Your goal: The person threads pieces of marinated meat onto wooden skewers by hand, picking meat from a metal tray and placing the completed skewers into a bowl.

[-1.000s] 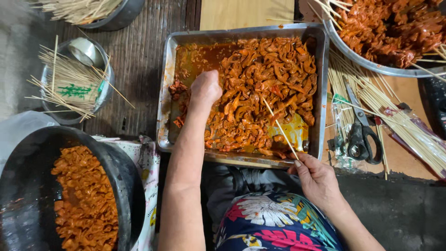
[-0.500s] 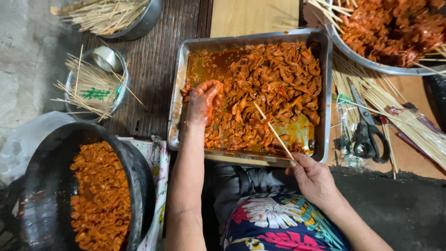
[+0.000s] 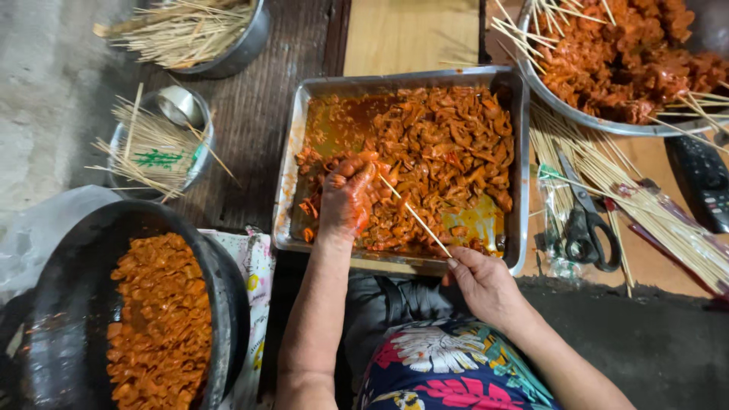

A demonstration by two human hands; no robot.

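A thin pale bamboo skewer [image 3: 416,216] slants over the near half of the rectangular steel tray [image 3: 519,182], its lower end pinched in the closed fingers of the right hand [image 3: 486,287] at the tray's near rim, its tip pointing up toward the left hand [image 3: 345,199]. That left hand, smeared red with sauce, is curled over pieces of the orange-red marinated meat [image 3: 448,152] near the tray's left side; the fingers are bent in on the meat, though I cannot tell how much they grip. Below both forearms lies a lap in flower-printed cloth [image 3: 448,372].

At the near left sits a big black round pan [image 3: 220,288] heaped with more of the sauced meat, resting on a patterned cloth. Right of the tray, black-handled scissors [image 3: 583,228] lie among a loose spread of bare bamboo sticks [image 3: 645,205]. Further off on the left, a small steel bowl [image 3: 125,144] holds sticks, and behind it a larger metal bowl [image 3: 247,42] holds a bundle. At the far right, a wide steel basin [image 3: 577,114] carries finished meat skewers.
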